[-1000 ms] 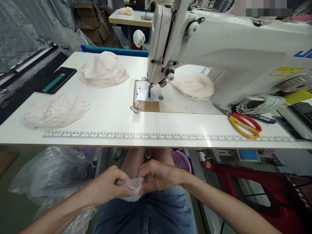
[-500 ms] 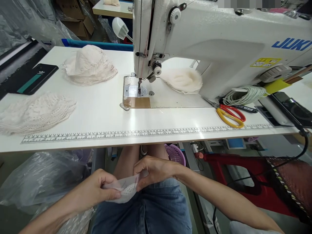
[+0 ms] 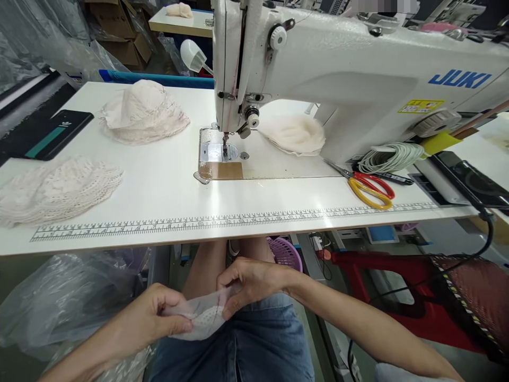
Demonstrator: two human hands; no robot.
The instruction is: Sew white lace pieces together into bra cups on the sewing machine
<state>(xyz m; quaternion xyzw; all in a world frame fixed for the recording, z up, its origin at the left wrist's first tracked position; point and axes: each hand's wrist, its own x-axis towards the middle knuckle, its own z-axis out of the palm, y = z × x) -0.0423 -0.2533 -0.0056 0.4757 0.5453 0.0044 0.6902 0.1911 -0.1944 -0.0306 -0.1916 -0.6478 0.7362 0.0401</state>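
The fabric piece (image 3: 202, 321) is held below the front edge of the table (image 3: 159, 185), above the person's lap in blue denim shorts (image 3: 238, 350). It is a small, pale, thin piece, partly perforated with small holes. Its long axis runs roughly left to right between the two hands, tilted slightly, with the right end higher than the left. The lower edge sags in a shallow curve toward the lap.

The left hand (image 3: 153, 318) grips the left end of the fabric piece. The fingers are curled closed, with the thumb pressed against the forefinger and the cloth pinched between them. The right hand (image 3: 252, 281) grips the upper right end. Its fingers are bent down over the edge, and the fingertips press the cloth against the thumb. Both hands are closed on the piece; neither is open.

On the table, a white sewing machine (image 3: 338, 79) stands well apart from the hands. A stack of lace pieces (image 3: 59, 185) lies at the left, and a second lace pile (image 3: 143, 111) lies behind it. Scissors (image 3: 371, 188) with red and yellow handles lie at the right, just beside a coil of white cord (image 3: 393, 156). A dark phone (image 3: 53, 132) lies at the far left edge.
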